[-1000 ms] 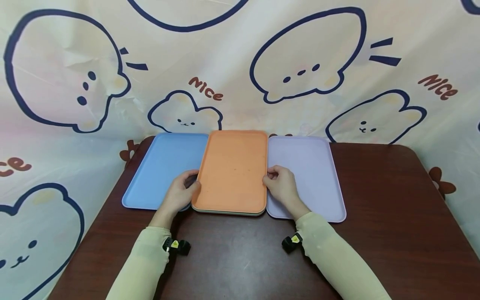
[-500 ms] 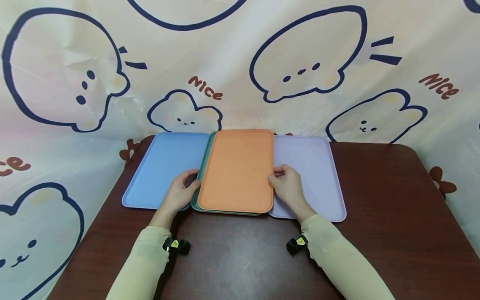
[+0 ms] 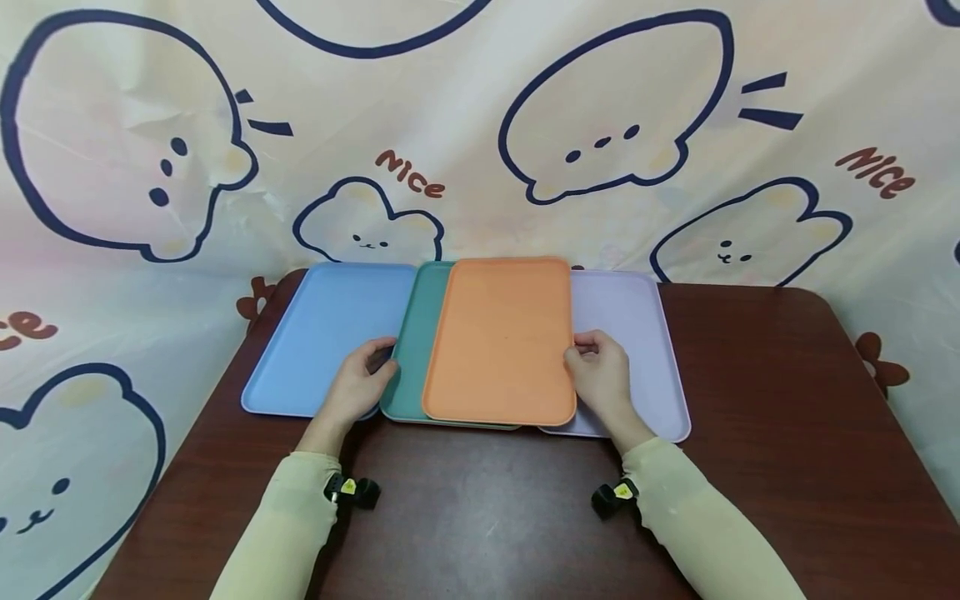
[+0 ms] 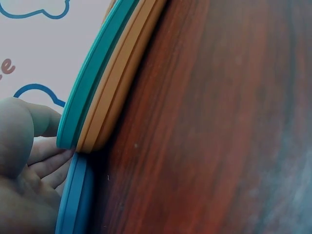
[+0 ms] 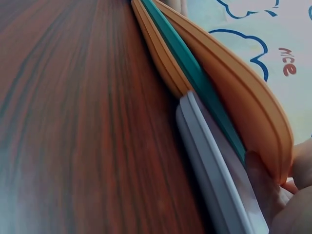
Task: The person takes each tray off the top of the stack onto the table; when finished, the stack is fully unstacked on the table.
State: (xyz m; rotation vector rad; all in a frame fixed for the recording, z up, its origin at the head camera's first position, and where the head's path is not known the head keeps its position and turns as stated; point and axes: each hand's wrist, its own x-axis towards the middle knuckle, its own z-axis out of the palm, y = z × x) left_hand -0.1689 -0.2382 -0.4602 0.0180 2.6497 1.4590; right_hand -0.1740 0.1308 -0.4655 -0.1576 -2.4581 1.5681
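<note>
In the head view, the upper orange tray [image 3: 502,342] lies shifted right over a green tray [image 3: 412,358], covering much of it. My right hand [image 3: 600,371] pinches the orange tray's right edge between thumb and fingers; in the right wrist view this edge is raised above the green tray. At the green tray's left edge my left hand [image 3: 356,383] holds on with the thumb and curled fingers. A second orange tray [image 4: 105,97] shows beneath the green one in the left wrist view. A blue tray [image 3: 333,333] is at left, a purple tray [image 3: 630,350] at right, partly covered.
The trays lie on a dark brown wooden table [image 3: 480,508], whose back edge meets a cartoon-printed cloth [image 3: 465,125]. Bare tabletop [image 3: 780,400] extends to the right of the purple tray. Each forearm wears a small black wrist camera.
My right hand has pulled the upper orange tray to the right, uncovering a widening strip of the green tray and covering more of the purple one. The left hand has stayed in place.
</note>
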